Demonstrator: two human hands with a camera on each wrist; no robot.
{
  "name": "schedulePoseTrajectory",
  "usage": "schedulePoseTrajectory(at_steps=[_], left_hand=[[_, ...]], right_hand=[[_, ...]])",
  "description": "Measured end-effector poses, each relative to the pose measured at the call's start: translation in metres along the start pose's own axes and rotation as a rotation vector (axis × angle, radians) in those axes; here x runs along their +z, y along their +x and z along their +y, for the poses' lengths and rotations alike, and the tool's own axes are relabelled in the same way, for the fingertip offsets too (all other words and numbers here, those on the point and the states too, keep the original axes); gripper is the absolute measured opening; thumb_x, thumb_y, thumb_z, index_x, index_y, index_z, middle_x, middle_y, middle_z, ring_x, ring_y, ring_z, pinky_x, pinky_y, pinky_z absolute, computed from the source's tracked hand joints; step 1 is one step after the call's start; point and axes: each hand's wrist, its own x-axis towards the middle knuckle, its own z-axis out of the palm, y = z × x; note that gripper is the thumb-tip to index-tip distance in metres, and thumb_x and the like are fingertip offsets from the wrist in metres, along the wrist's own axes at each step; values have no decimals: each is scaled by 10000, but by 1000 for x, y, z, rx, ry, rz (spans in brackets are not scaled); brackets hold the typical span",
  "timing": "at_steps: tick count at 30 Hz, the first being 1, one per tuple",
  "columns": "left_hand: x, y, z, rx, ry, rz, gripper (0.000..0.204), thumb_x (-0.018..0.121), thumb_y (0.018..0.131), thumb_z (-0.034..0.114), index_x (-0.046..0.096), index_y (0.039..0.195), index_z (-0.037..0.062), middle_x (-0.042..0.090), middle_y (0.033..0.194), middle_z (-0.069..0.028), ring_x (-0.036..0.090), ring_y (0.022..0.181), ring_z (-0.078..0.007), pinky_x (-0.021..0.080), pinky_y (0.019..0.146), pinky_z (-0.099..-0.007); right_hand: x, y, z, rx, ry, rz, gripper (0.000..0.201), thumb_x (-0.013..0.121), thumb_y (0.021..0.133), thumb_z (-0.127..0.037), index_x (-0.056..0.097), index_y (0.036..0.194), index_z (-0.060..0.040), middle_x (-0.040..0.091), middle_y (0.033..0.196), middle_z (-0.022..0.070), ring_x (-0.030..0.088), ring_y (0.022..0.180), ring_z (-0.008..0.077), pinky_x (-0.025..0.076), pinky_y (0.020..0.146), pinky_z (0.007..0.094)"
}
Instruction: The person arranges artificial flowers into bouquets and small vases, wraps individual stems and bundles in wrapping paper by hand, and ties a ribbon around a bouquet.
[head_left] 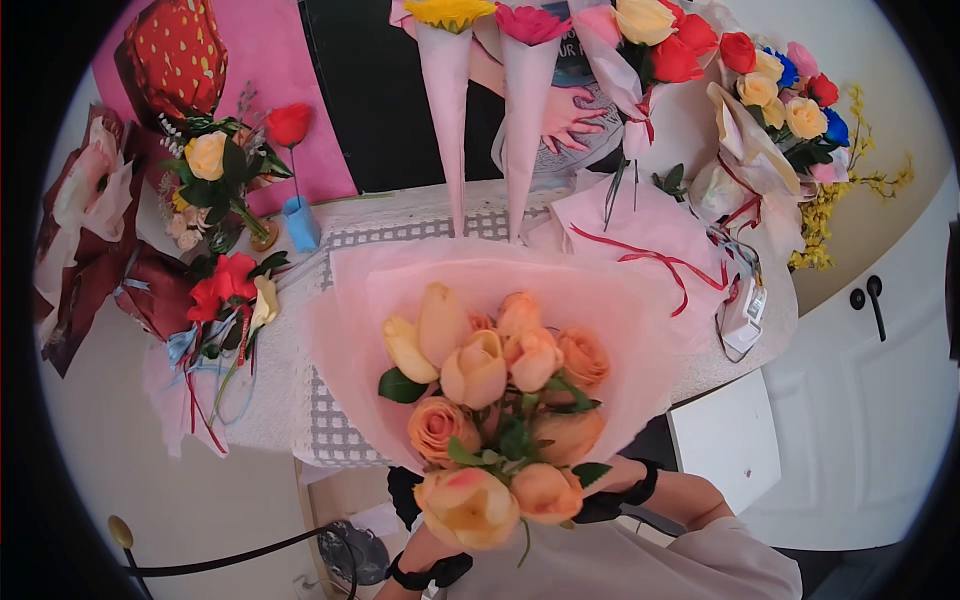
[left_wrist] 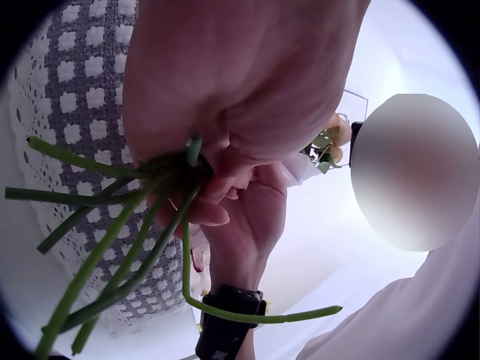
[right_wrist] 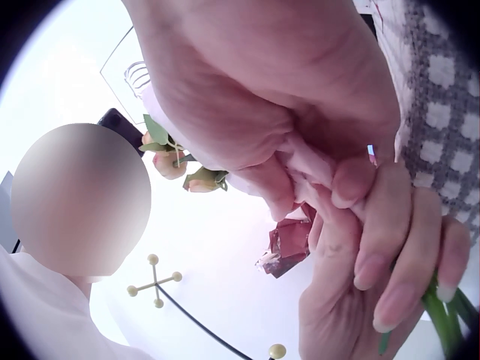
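Note:
A bouquet of peach roses and tulip-like blooms (head_left: 475, 370) stands inside flared pink wrapping paper (head_left: 350, 290) at the centre of the head view, hiding both hands there. Seen from below in the left wrist view, the left hand (left_wrist: 232, 82) grips the bundle where green stems (left_wrist: 112, 247) fan out. In the right wrist view, its fingers curl round the bundle, with stems emerging at lower right. The right hand (right_wrist: 277, 90) pinches gathered pink paper (right_wrist: 307, 161) just above the left hand, fingers touching it.
Behind the bouquet lie two pink cones with a yellow flower (head_left: 450, 14) and a magenta flower (head_left: 530, 25). Red flowers (head_left: 225, 285) and dark red wrapping (head_left: 160, 290) are at left. Loose pink paper with red ribbon (head_left: 650, 258) and a mixed bouquet (head_left: 785, 95) are at right.

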Motion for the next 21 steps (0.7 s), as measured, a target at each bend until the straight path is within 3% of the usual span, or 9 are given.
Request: schedulePoseTrajectory(at_steps=[2,5,6,8,9,11,13,14,21], left_hand=[[-11,16,28,-366,-462,-289,213,515,1055,83,694,1115,-15,699,949,-62,635,899,-183,498,851,-298],[5,-36,-50,-272,-154,-345,248,492,1062,73,694,1166,-26,704,978,-65,642,940,-177,497,864,-291],[11,-52,-65,-52,56,-177,259,486,1085,94,696,1171,-33,694,966,-65,623,906,-160,495,833,-289],[6,-44,-38,-253,-138,-100,254,481,1096,108,687,1122,-37,675,929,-60,615,874,-160,494,819,-290],[3,-40,-29,-455,-330,-24,263,476,1106,123,678,1073,-42,657,891,-56,607,841,-160,494,804,-292],[-5,-22,-35,-332,-395,-152,273,485,1119,171,612,968,-16,568,804,-31,545,708,-155,521,784,-336],[-19,12,8,-303,-811,-125,308,493,1132,276,584,963,34,523,745,-17,599,733,-193,575,832,-411],[-20,19,22,-324,-863,-51,392,468,1145,295,481,838,50,381,709,12,493,660,-146,564,796,-417],[-30,12,6,-289,-949,-41,390,457,1149,318,489,883,34,408,737,1,489,619,-134,583,845,-462]], right_hand=[[8,11,21,-23,106,-20,309,686,1004,-186,649,1187,60,737,999,111,738,824,153,595,706,288],[9,8,-2,96,125,-3,314,673,1006,-156,614,1211,74,722,903,86,738,775,142,583,643,266],[4,3,-1,-111,40,-32,323,682,1007,-164,611,1224,64,718,962,103,737,843,158,587,699,289],[-1,1,-14,-524,-261,-6,393,736,987,-191,596,1276,35,670,1187,143,683,1098,203,555,915,368],[-2,-5,-27,-523,-266,-9,393,736,987,-191,596,1276,35,670,1187,143,683,1098,203,555,915,368],[-14,-28,-50,-185,-525,149,448,758,968,-181,574,1320,27,608,1325,144,612,1221,221,498,1020,394],[-41,-49,-57,-385,-634,341,388,736,971,-130,599,1303,19,662,1240,129,659,1150,248,518,983,380],[-53,-62,-63,-337,-636,485,343,749,943,-112,646,1251,-3,693,1223,120,676,1129,252,526,968,387],[-150,-93,-49,-143,-1189,1019,155,722,914,-42,693,1058,7,712,1042,135,702,981,279,550,861,382]])
